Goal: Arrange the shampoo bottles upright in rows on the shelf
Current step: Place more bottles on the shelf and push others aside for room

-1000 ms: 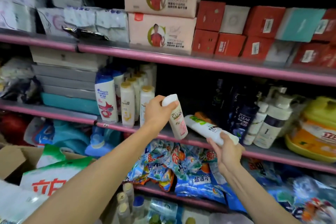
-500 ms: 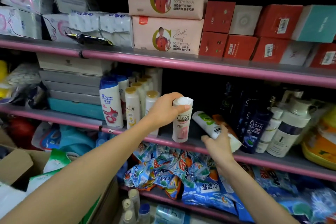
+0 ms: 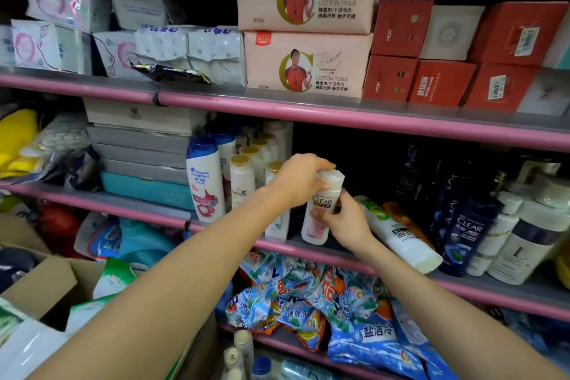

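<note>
Both hands on white Clear bottle, upright on middle shelf front edge. Left hand grips cap, right hand holds body. White-green bottle lying just right.

dim, black shelf recesses, curved wide-angle edges

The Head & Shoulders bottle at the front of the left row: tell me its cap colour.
Blue cap on a white Head & Shoulders bottle, seen in the head view.
</note>
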A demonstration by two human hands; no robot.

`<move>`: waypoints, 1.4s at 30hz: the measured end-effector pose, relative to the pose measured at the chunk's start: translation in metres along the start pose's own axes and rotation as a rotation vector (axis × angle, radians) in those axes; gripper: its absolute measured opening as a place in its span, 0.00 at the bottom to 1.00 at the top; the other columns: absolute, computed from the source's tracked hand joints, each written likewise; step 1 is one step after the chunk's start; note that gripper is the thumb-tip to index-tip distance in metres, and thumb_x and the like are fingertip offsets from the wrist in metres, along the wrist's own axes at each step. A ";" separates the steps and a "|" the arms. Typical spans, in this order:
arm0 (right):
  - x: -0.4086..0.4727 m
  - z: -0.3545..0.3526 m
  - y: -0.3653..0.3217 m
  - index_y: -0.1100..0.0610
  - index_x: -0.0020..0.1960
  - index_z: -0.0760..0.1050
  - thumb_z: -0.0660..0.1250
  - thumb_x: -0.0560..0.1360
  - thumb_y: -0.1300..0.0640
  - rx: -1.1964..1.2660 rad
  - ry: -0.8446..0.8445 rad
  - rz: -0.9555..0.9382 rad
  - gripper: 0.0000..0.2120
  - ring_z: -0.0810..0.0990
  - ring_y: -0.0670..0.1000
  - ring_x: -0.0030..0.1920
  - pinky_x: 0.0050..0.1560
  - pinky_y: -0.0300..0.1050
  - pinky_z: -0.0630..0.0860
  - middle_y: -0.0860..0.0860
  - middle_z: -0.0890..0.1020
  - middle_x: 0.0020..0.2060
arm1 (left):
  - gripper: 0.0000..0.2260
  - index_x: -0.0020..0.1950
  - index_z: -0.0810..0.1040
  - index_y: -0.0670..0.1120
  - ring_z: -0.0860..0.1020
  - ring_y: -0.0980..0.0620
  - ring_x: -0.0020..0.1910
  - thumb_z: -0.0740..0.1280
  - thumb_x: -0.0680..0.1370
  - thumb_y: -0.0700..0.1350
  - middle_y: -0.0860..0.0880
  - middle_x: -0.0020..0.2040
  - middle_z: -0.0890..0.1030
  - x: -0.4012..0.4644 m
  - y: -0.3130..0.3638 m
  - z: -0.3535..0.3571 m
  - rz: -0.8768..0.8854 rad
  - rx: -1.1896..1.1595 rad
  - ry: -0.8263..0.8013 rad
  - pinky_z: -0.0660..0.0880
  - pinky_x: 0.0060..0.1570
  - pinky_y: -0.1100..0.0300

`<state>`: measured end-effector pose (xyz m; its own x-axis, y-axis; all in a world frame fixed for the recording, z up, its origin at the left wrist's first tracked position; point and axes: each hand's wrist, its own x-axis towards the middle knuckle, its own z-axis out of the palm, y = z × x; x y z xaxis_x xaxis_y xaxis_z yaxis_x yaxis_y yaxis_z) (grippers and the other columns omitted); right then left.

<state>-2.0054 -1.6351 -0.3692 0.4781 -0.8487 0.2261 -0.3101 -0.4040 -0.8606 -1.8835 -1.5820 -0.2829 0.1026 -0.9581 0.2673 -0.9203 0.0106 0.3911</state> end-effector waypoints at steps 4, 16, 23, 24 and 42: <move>0.008 0.010 0.008 0.55 0.61 0.72 0.74 0.71 0.54 -0.078 -0.018 0.026 0.21 0.80 0.50 0.49 0.51 0.51 0.79 0.51 0.82 0.51 | 0.17 0.68 0.74 0.50 0.74 0.44 0.63 0.64 0.79 0.42 0.46 0.64 0.76 0.006 0.001 -0.005 0.021 0.242 -0.091 0.73 0.60 0.48; 0.010 0.019 0.013 0.55 0.59 0.73 0.74 0.69 0.50 -0.129 0.012 0.058 0.22 0.81 0.52 0.50 0.52 0.54 0.79 0.52 0.83 0.49 | 0.11 0.58 0.81 0.48 0.80 0.46 0.56 0.68 0.76 0.42 0.47 0.56 0.82 0.015 -0.008 -0.008 0.048 0.225 -0.090 0.76 0.57 0.50; 0.010 0.024 0.013 0.55 0.61 0.72 0.74 0.69 0.51 -0.122 -0.004 0.049 0.23 0.81 0.53 0.53 0.53 0.54 0.78 0.53 0.83 0.52 | 0.12 0.60 0.81 0.48 0.79 0.47 0.56 0.68 0.76 0.42 0.48 0.57 0.82 0.013 -0.013 -0.008 0.047 0.212 -0.075 0.75 0.58 0.51; 0.010 0.023 0.012 0.55 0.61 0.72 0.74 0.69 0.51 -0.121 -0.004 0.052 0.23 0.81 0.53 0.53 0.54 0.55 0.78 0.53 0.83 0.52 | 0.12 0.60 0.80 0.48 0.79 0.46 0.56 0.67 0.76 0.42 0.48 0.57 0.82 0.013 -0.013 -0.007 0.052 0.216 -0.078 0.75 0.57 0.50; -0.046 -0.094 0.063 0.49 0.74 0.52 0.65 0.74 0.51 -1.165 -0.157 0.234 0.34 0.72 0.62 0.60 0.54 0.53 0.73 0.59 0.69 0.62 | 0.11 0.58 0.79 0.44 0.78 0.53 0.51 0.65 0.78 0.41 0.46 0.55 0.81 -0.057 0.042 0.110 -0.096 -0.400 -0.131 0.74 0.55 0.62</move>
<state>-2.1245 -1.6533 -0.3907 0.3806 -0.9247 -0.0086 -0.9219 -0.3801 0.0751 -1.9693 -1.5586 -0.3786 0.1081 -0.9881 0.1096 -0.6874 0.0053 0.7262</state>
